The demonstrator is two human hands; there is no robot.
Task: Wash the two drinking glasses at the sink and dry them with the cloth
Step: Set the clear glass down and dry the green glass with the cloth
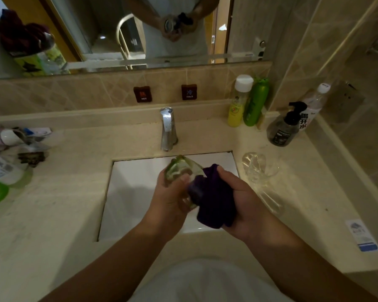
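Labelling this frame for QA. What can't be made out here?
- Head view: the mouth and inside of the held glass are covered by the purple cloth and the left hand.
- Whether the second glass on the counter is wet or dry: too transparent and dim.
- Pump bottle label: too small.
- Left counter clutter: blurred, cut by the edge.

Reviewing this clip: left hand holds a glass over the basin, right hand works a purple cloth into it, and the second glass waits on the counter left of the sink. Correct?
Not quite. The second glass stands on the counter to the right of the sink, as the head view shows. The rest holds: the left hand holds a glass over the basin and the right hand works the purple cloth into it.
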